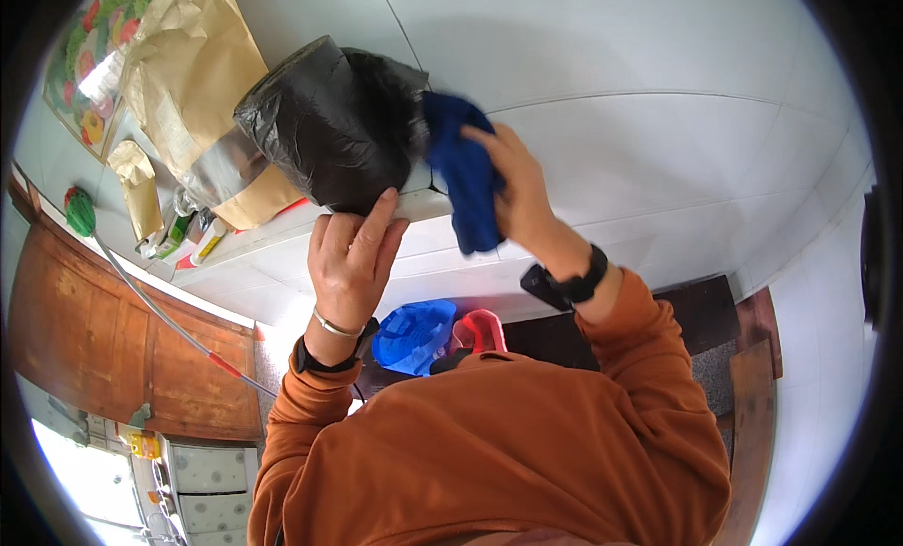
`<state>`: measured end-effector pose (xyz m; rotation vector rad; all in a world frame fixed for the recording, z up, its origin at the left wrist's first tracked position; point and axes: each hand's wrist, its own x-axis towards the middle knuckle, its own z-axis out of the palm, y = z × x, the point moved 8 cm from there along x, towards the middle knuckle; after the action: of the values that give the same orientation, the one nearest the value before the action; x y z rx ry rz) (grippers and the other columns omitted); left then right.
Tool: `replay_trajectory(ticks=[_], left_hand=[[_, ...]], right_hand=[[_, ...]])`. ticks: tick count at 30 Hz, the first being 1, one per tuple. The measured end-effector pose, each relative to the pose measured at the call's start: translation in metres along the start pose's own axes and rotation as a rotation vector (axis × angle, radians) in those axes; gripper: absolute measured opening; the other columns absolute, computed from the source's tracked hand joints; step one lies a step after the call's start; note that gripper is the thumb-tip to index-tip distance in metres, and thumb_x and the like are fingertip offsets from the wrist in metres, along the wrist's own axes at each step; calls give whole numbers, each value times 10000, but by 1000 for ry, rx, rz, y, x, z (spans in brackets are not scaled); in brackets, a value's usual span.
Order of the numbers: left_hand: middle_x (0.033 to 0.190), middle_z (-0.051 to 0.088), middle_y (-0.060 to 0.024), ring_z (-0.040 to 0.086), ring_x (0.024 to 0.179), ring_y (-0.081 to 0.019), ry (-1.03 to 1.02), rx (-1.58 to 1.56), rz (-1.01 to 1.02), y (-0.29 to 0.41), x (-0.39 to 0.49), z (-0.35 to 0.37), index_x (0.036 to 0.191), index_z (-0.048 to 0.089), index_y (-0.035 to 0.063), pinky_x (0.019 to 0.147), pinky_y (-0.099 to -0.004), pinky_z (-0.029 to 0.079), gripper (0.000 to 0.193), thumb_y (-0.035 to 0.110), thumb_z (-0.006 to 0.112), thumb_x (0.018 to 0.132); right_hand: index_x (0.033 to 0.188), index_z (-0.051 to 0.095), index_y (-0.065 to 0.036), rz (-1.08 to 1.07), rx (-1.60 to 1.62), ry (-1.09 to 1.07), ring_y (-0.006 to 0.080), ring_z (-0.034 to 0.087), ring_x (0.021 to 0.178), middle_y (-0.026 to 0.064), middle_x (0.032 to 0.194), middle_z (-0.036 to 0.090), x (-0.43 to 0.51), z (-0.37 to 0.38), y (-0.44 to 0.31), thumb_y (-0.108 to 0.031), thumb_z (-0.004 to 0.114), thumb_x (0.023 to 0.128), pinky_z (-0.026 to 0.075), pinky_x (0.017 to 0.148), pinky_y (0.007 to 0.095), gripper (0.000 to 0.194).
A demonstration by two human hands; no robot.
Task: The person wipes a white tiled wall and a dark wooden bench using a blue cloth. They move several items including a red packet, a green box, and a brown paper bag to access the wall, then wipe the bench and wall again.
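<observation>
In my right hand [518, 183] is a dark blue cloth [462, 172], bunched between thumb and fingers and slightly blurred. It hangs over the front edge of a white tiled ledge [423, 206], just right of a large roll of black plastic [331, 130]. The roll lies on the ledge with its loose end toward the cloth. My left hand [349, 253] is at the ledge's edge, its index fingertip against the roll's underside. The other left fingers are bent, and their tips are partly hidden, so a grip cannot be made out.
Left of the roll stand a brown paper bag [194, 73], a smaller paper packet [137, 193] and several small boxes [176, 235]. A blue plastic bag [413, 338] and a red-and-pink container [480, 331] sit below. A long-handled tool with a green head [80, 211] leans at left.
</observation>
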<state>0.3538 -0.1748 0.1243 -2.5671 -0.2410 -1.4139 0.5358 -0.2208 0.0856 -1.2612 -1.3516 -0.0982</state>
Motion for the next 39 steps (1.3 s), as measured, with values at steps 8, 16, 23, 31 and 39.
replay_trajectory(ticks=[8,16,23,31,39], left_hand=[[671,433,-49,445,612,-217,-50,-35,-46,-1,3,-4,1056,685,103,547,-329,398,336,90,752,728],[667,424,-59,454,611,-229,-51,-80,-82,-8,0,-6,1048,678,100,544,-347,402,352,86,760,706],[682,428,-63,454,622,-235,-64,-97,-88,-8,2,-4,1052,675,99,553,-345,407,352,79,752,709],[688,442,-69,467,636,-239,-90,-143,-115,-10,3,3,1047,674,92,563,-350,414,346,67,749,710],[686,459,-70,473,635,-235,-92,-147,-159,-14,3,-10,1028,682,82,562,-341,402,342,46,762,697]], right_hand=[[1085,649,-96,-333,-508,-46,319,537,975,134,1067,578,30,9,-26,-41,654,694,439,805,408,395],[1027,668,-103,-187,-364,-282,376,520,1000,194,1077,537,29,0,-60,50,610,666,443,833,404,396],[958,670,-70,-76,-562,-253,388,521,1019,197,1068,549,14,-28,-13,89,600,632,449,845,391,370],[1007,694,-94,84,-160,0,330,578,961,119,1040,624,-5,-78,-2,134,590,589,463,854,350,487],[961,673,-139,-427,-395,-495,237,547,1049,34,1056,633,41,19,-59,4,665,646,410,820,382,346]])
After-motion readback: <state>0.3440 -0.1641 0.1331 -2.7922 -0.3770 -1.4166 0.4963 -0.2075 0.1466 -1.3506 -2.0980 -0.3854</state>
